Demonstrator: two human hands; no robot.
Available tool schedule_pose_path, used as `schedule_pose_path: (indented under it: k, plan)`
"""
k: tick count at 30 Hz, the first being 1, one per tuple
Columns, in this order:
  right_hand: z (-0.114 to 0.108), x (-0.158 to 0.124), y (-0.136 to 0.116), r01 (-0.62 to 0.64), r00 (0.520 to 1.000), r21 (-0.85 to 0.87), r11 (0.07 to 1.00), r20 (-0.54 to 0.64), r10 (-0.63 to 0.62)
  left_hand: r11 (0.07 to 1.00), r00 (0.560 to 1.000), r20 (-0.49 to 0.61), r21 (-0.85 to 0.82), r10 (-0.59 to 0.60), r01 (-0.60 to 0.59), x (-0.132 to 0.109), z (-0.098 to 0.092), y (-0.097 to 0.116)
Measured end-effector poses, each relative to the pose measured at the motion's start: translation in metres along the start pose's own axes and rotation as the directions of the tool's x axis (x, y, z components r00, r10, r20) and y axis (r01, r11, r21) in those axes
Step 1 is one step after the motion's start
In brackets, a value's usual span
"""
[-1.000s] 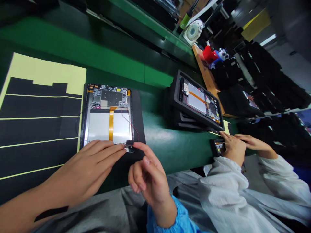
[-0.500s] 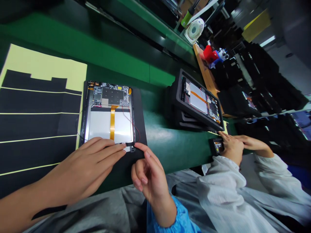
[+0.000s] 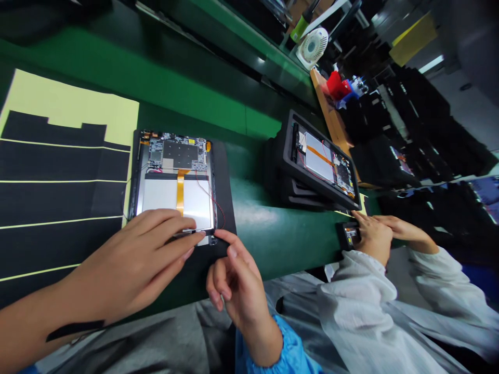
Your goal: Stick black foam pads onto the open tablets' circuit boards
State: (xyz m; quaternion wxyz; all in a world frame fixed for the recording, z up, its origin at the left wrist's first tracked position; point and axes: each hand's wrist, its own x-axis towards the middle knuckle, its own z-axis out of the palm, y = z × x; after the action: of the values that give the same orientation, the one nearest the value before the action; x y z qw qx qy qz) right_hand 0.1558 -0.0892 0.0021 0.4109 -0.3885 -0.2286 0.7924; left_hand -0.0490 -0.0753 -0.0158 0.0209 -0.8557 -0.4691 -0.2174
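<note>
A green bench (image 3: pixel 253 234) runs across in front of me, with a small white fan (image 3: pixel 313 48) at its far side and a wooden board (image 3: pixel 331 117) bearing a red thing (image 3: pixel 337 85) and other bits too small to make out. Dark stacks (image 3: pixel 413 109) fill the room to the right.

Just before me lies an opened tablet (image 3: pixel 159 197) on a black mat (image 3: pixel 226 192), flat on the bench, its circuit board (image 3: pixel 180 155) at the far end and an orange ribbon (image 3: pixel 180 197) running down between its silver panels. A thin red wire (image 3: pixel 218 205) loops over its right edge.

My left hand (image 3: pixel 132 265) lies across the tablet's near edge, its fingers stretched out and slightly apart; the thumb is hidden, so I cannot tell whether they pinch anything. My right hand (image 3: pixel 244 285) sets its index fingertip at the near right corner, the other fingers curled in and clamped on nothing.

Left of the tablet is a yellow sheet (image 3: pixel 120 114) carrying black strips (image 3: pixel 66 163); another black strip crosses my left forearm. To the right, a second opened tablet (image 3: pixel 317 158) rests tilted in a black frame (image 3: pixel 292 127). Beyond it, a co-worker's hands (image 3: pixel 372 239) in pale sleeves bend over a small dark device (image 3: pixel 351 236).
</note>
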Motion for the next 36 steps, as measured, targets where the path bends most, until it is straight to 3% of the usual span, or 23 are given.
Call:
schedule_pose_path:
  k: [6, 12, 20, 25, 29, 33, 36]
  plan:
    - [-0.001, -0.001, 0.000, 0.017, 1.000, 0.015, 1.000, -0.015, -0.017, 0.990, 0.993, 0.001, 0.077, 0.120, -0.120, 0.011, 0.006, -0.019]
    - [-0.002, -0.002, 0.002, 0.037, 0.998, -0.008, 0.999, -0.046, -0.038, 0.930, 0.936, -0.020, 0.124, 0.350, -0.345, 0.027, -0.003, -0.034]
    - [-0.002, -0.003, 0.005, 0.031, 0.997, -0.043, 0.999, -0.064, -0.034, 0.891, 0.894, 0.015, 0.072, 0.449, -0.449, 0.051, -0.003, -0.038]
    - [-0.002, -0.005, 0.005, 0.021, 0.997, -0.034, 0.999, -0.069, -0.024, 0.808, 0.818, 0.095, 0.127, 0.568, -0.576, 0.063, -0.003, -0.044]
    - [-0.003, -0.006, 0.003, -0.007, 0.996, -0.062, 0.998, -0.085, 0.002, 0.737, 0.749, 0.055, 0.146, 0.660, -0.660, 0.066, -0.006, -0.044]
    - [-0.007, -0.003, -0.003, -0.031, 0.994, -0.289, 0.957, -0.111, -0.002, 0.672, 0.696, 0.094, 0.195, 0.712, -0.714, 0.064, -0.007, -0.044]
    - [-0.011, 0.007, -0.020, 0.028, 0.977, -0.629, 0.777, -0.146, -0.154, 0.644, 0.668, 0.165, 0.181, 0.725, -0.743, 0.063, -0.007, -0.044]
